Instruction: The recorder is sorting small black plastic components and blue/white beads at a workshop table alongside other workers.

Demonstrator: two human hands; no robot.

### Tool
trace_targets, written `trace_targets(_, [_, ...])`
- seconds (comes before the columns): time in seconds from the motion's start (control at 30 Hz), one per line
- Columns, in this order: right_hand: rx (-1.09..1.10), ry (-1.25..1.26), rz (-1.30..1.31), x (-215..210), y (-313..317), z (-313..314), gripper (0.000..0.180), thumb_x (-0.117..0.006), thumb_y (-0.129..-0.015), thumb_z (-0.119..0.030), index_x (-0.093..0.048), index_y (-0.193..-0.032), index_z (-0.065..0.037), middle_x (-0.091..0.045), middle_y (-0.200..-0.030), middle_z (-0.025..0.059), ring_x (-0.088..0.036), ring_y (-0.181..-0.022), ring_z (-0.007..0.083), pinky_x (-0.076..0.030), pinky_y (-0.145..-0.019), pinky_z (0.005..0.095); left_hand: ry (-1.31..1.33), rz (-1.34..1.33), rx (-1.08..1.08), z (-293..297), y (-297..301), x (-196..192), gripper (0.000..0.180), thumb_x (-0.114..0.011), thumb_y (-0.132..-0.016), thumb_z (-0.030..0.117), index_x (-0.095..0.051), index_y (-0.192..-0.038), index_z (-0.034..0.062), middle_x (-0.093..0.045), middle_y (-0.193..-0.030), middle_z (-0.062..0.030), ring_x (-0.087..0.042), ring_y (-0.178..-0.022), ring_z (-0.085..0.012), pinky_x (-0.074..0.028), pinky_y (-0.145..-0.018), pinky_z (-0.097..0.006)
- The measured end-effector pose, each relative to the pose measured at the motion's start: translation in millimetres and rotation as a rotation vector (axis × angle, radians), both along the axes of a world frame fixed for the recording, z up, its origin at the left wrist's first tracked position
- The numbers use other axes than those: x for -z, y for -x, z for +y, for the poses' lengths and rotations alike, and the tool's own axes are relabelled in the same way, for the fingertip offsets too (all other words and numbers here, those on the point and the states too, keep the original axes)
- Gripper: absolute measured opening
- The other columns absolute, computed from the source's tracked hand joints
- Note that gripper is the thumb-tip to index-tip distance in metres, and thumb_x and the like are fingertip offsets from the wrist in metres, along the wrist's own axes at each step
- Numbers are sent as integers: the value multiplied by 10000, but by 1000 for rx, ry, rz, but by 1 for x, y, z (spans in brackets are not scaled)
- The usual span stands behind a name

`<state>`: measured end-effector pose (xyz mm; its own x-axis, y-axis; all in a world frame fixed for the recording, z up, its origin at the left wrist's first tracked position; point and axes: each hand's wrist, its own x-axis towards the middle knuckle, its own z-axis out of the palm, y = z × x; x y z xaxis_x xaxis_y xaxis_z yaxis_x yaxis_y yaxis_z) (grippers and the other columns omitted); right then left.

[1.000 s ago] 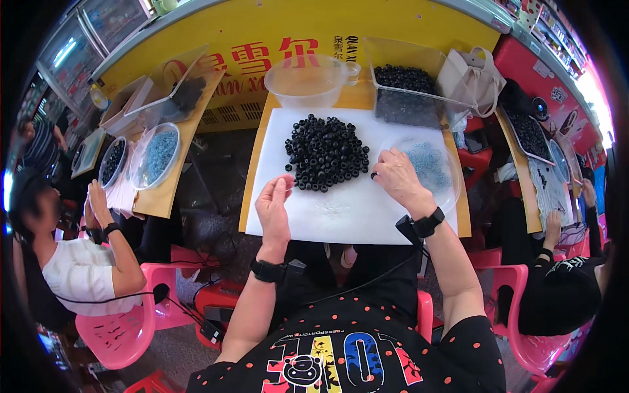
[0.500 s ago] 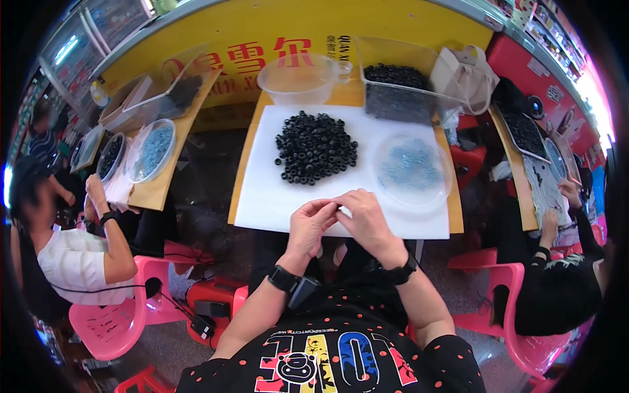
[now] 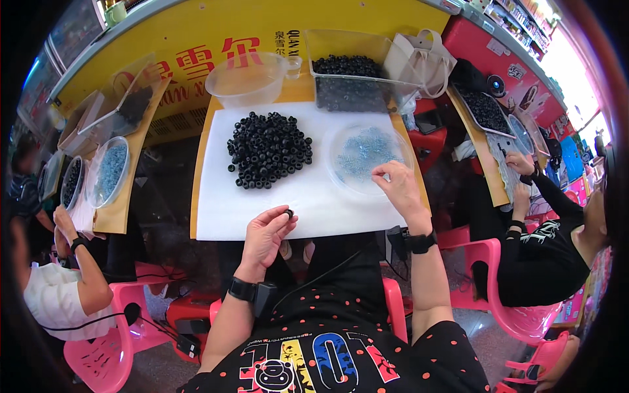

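Between the thumb and fingertips of my left hand (image 3: 264, 237), a small black ring-shaped piece (image 3: 289, 213) is pinched just above the near edge of a white sheet (image 3: 219, 216). A heap of similar black pieces (image 3: 268, 149) lies on the sheet beyond that hand. My right hand (image 3: 404, 193) is over the near right side of a round clear dish (image 3: 339, 182), thumb and fingers closed together. Anything between those fingertips is too small to make out. Small pale blue translucent pieces (image 3: 367, 152) are spread inside the dish.
Behind the sheet stand an empty clear bowl (image 3: 242, 82) and a clear bin (image 3: 357, 98) of black pieces. A cream bag (image 3: 419, 65) is beside the bin. People work at side tables left and right, on pink chairs (image 3: 495, 281).
My hands, together before, are now apart. The right has moved right to the dish; the left keeps a black piece in its fingertips. The whole view has shifted, with the table further left.
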<state>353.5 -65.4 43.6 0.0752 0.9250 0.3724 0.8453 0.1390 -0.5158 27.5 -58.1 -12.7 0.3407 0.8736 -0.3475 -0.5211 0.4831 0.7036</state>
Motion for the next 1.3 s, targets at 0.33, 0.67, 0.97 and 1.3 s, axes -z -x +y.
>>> trace_targets(0.33, [-292, -30, -196, 16, 9, 31, 53, -710, -779, -56, -728, -820, -84, -652, -856, 61, -602, -898, 266, -469, -813, 394, -6, -5, 21, 0, 2, 0, 217, -640, -939, -3, -653, -1154, -31, -700, -1063, -134, -703, -983, -235, -590, -882, -324])
trace_targets(0.67, [-290, -54, -218, 20, 17, 45, 55, -718, -790, -91, -740, -835, -115, -610, -879, 35, -585, -924, 252, -448, -845, 392, -7, -6, 21, -1, 2, -1, 220, -636, -942, -2, -651, -1160, -29, -701, -1058, -132, -705, -980, -228, -596, -877, -323])
trace_targets(0.97, [-286, -27, -270, 23, 23, 49, 147, -735, -797, -133, -736, -943, -113, -607, -910, 50, -578, -955, 252, -444, -872, 396, -11, -2, 33, -1, 3, 0, 217, -632, -947, 8, -651, -1161, -30, -702, -1054, -135, -706, -977, -232, -598, -876, -319])
trace_targets(1.3, [-312, 2, -288, 23, 23, 59, 142, -732, -797, -122, -729, -936, -97, -608, -914, 51, -574, -959, 247, -436, -867, 395, -12, 4, 39, -2, 2, -2, 220, -638, -944, 5, -647, -1160, -38, -697, -1055, -136, -705, -977, -233, -596, -882, -322])
